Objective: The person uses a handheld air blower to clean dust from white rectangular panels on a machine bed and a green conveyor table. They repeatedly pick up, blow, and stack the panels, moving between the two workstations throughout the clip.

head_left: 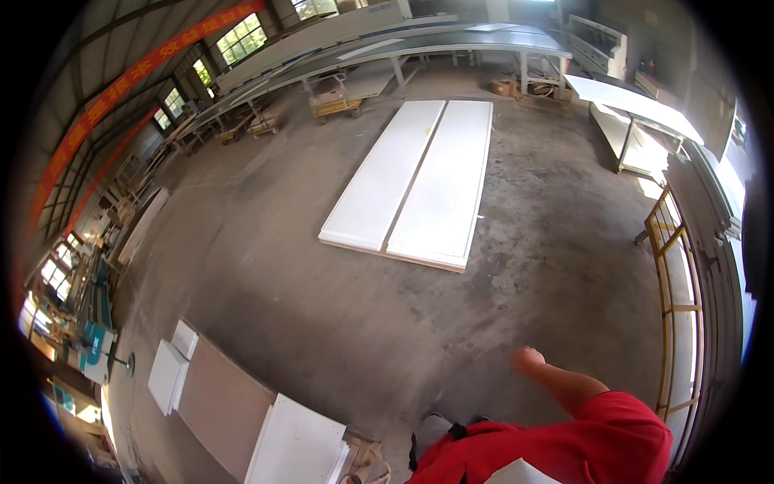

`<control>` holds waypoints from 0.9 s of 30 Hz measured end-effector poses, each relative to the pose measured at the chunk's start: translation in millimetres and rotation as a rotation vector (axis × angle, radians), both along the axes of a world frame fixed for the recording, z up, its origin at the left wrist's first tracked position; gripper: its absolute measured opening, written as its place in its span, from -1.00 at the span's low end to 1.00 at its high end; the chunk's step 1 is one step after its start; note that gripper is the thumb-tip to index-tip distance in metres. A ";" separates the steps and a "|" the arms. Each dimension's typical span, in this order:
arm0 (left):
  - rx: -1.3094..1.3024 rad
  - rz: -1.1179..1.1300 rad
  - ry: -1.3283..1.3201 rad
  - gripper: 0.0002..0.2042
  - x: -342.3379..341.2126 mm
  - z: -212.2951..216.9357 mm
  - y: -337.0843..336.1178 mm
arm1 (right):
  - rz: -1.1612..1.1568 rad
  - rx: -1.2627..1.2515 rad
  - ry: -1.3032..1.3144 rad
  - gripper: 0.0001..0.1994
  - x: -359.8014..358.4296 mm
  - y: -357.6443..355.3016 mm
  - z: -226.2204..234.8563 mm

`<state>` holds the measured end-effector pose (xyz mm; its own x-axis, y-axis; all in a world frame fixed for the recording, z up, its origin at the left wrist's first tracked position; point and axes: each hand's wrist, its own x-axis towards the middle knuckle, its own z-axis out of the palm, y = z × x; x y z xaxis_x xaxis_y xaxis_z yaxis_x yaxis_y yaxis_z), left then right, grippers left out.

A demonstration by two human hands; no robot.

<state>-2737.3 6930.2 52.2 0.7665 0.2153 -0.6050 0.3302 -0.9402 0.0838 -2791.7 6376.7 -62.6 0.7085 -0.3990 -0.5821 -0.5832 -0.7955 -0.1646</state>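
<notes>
My right hand (528, 360) shows at the lower right, fingers curled into a loose fist with nothing in it, the arm coming out of a red sleeve (621, 427). It hangs over bare concrete floor (347, 323). My left hand is out of view. Two long white panels (419, 181) lie side by side on the floor well ahead of the hand, apart from it.
A brown board with small white panels (242, 407) lies at the lower left. A yellow-framed rack (677, 274) stands on the right. Long work tables (387, 48) run across the back, a white-topped table (633, 105) at the far right, low carts (334, 101) near them.
</notes>
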 end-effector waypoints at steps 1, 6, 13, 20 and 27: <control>-0.007 -0.004 0.016 -0.36 14.5 -1.6 -17.2 | -0.022 0.058 0.036 -0.62 -14.2 -7.9 7.6; -0.031 -0.051 0.174 -0.34 110.7 -26.6 -113.6 | -0.172 0.330 0.180 -0.59 -35.7 -86.3 -6.8; -0.118 -0.170 0.192 -0.31 304.1 -96.2 -348.2 | -0.540 0.375 -0.040 -0.62 21.4 -267.6 3.6; -0.555 -0.821 -0.203 -0.40 505.7 -35.0 -828.7 | -1.371 0.493 -0.524 -0.74 27.6 -414.0 51.0; -0.829 -1.114 -0.068 -0.48 550.3 -9.9 -1134.2 | -0.504 0.274 0.082 -0.86 17.5 -541.6 -135.7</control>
<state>-2187.0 5795.9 42.3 0.3282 -0.9211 -0.2092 -0.5789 -0.3712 0.7260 -2774.2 5835.2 -198.3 0.4184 -0.5026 -0.7565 -0.8985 -0.3507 -0.2639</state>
